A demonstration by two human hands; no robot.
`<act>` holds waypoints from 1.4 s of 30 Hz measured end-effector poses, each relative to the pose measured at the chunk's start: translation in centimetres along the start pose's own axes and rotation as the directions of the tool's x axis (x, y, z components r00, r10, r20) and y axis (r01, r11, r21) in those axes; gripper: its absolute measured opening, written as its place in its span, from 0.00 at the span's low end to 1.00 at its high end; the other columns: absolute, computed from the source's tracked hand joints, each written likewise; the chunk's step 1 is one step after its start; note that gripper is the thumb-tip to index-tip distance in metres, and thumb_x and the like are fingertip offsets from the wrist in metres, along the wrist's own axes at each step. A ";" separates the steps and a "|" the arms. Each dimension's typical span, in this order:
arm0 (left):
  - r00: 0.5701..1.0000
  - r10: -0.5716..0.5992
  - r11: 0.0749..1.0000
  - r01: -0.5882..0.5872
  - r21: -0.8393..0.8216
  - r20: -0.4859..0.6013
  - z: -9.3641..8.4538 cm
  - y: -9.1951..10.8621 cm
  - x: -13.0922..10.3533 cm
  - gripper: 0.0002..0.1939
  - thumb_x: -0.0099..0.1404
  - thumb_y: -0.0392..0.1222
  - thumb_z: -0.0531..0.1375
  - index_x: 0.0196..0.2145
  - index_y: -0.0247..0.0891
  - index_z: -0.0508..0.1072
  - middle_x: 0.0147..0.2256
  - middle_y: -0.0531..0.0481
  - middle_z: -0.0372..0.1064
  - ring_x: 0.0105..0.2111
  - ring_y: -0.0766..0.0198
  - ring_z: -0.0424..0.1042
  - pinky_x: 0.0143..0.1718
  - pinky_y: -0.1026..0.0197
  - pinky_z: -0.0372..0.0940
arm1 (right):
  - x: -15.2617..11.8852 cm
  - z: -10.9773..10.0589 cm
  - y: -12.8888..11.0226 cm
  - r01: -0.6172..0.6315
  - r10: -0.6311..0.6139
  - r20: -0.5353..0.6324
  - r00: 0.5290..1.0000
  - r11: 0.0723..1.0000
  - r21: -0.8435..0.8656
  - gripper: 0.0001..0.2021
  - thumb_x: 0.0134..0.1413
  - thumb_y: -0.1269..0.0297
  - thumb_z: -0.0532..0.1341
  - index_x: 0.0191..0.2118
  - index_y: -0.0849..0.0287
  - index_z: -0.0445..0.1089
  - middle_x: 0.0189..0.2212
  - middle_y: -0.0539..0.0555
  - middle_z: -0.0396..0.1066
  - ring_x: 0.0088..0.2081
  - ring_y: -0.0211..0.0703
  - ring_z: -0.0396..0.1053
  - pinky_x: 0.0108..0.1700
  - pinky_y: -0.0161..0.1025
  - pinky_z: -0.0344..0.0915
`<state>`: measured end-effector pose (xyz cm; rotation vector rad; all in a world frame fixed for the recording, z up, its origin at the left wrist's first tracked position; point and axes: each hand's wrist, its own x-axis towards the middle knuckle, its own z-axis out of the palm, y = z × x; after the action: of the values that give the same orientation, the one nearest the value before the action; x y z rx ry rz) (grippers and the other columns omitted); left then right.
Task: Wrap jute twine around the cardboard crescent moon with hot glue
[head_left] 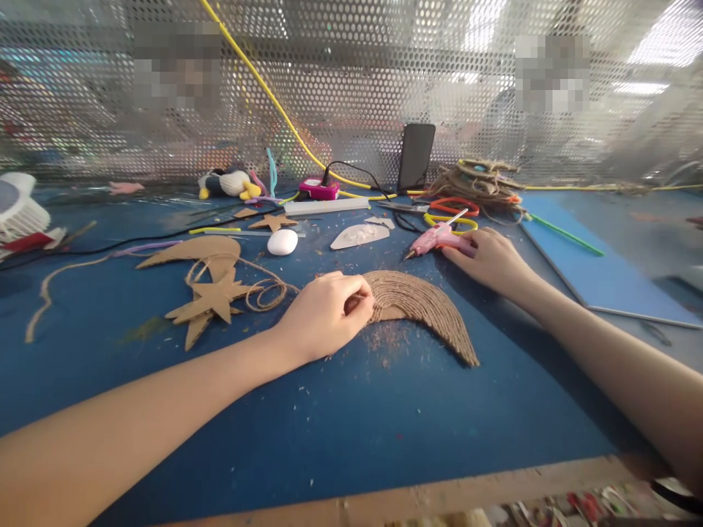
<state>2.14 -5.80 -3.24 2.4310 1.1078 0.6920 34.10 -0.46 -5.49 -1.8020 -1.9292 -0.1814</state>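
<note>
A cardboard crescent [425,298] wrapped in rows of brown twine lies on the blue table. My left hand [329,315] is closed at its left end, with fingertips pinched on the twine; a loose strand of twine [269,293] trails leftward from there. My right hand [488,260] is wrapped round the handle of a pink glue gun [439,240], whose nozzle points left and down, beyond the crescent. Left of my left hand lie cardboard stars [217,298] and a bare cardboard crescent [198,250]. The crescent's left tip is hidden by my fingers.
A white egg-shaped piece [283,242] and a white glue-smeared piece [359,235] lie behind my left hand. Farther back are scissors [453,208], a phone [416,155] leaning on the perforated metal screen [351,88], and stacked twine-covered pieces [475,183]. A blue board [604,256] lies right.
</note>
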 end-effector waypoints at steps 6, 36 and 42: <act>1.000 0.004 1.000 -0.004 0.010 0.001 0.1 -0.1 0.0 0.08 0.67 0.38 0.57 0.31 0.39 0.74 0.23 0.54 0.66 0.28 0.64 0.65 0.31 0.61 0.58 | -0.1 -1.7 -1.1 -0.141 0.143 -0.011 0.990 0.985 0.094 0.19 0.55 0.47 0.58 0.23 0.54 0.57 0.20 0.49 0.59 0.25 0.41 0.57 0.30 0.41 0.52; 0.999 0.007 1.000 -0.006 0.029 -0.037 0.3 -0.4 0.1 0.07 0.67 0.36 0.58 0.33 0.38 0.75 0.26 0.53 0.70 0.27 0.65 0.67 0.30 0.61 0.59 | -3.5 -2.3 -5.2 0.466 -0.463 -0.090 0.882 0.885 0.012 0.15 0.63 0.56 0.56 0.51 0.59 0.63 0.40 0.61 0.70 0.41 0.54 0.68 0.43 0.50 0.65; 0.999 0.010 1.000 -0.008 0.030 -0.034 0.2 -0.3 0.1 0.07 0.67 0.36 0.57 0.33 0.38 0.75 0.26 0.53 0.70 0.27 0.65 0.67 0.30 0.61 0.60 | -3.6 -2.2 -5.3 0.467 -0.466 -0.080 0.881 0.884 -0.011 0.15 0.65 0.55 0.55 0.50 0.58 0.64 0.38 0.60 0.70 0.39 0.54 0.68 0.44 0.50 0.65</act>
<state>2.14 -5.56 -3.58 2.4593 1.1286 0.7269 29.57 -5.30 -3.95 -1.2685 -2.2690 -0.3997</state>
